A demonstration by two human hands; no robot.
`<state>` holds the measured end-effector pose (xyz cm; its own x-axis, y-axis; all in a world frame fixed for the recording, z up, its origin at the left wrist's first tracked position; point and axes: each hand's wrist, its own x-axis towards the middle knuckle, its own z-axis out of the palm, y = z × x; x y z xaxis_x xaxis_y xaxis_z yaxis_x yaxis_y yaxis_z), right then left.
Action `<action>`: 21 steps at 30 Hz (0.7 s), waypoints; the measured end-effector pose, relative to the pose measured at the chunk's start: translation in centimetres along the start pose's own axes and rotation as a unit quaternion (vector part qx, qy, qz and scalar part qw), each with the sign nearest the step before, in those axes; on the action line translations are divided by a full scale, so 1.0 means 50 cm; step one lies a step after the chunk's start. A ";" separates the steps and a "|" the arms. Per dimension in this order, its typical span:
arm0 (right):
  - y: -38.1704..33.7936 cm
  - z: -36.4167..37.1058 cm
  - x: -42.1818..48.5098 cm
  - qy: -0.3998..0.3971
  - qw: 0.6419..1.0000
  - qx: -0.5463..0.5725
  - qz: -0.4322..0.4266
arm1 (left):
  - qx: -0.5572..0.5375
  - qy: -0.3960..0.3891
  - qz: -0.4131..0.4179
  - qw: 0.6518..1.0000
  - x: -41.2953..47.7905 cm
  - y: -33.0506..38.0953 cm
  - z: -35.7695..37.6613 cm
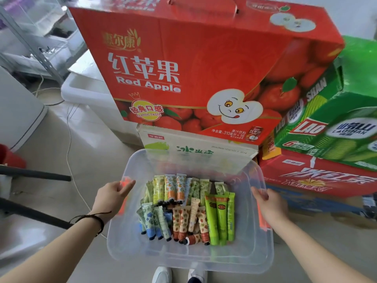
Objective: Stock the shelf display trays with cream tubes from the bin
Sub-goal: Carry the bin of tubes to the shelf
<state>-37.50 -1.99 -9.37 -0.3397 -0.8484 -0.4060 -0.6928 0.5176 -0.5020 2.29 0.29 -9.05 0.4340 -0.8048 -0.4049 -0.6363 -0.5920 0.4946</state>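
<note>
A clear plastic bin (189, 260) hangs in front of me above the floor, with my shoes showing under its near edge. My left hand (113, 196) grips its left rim and my right hand (270, 203) grips its right rim. Orange latches sit on both sides under my hands. Several cream tubes (187, 211) lie in rows on the bin's bottom, patterned green, orange and blue. Three bright green tubes (220, 217) lie together at the right of them. No shelf display tray is in view.
A big red apple-juice carton (193, 68) stands right ahead on a white-green carton (195, 148). Green and red drink cartons (330, 139) are stacked at the right. A white lidded bin (85, 88), cables and a metal rack (36, 37) stand at the left.
</note>
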 end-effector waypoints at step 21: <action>-0.015 -0.502 -0.386 0.175 0.937 0.288 0.091 | 0.119 -0.066 0.269 0.953 -0.273 0.424 -0.333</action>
<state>-46.38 11.20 18.03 -0.6771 -0.6720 -0.2999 -0.1793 0.5460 -0.8184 -6.52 -1.99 19.78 -0.0705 -0.9676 -0.2425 -0.8778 -0.0553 0.4759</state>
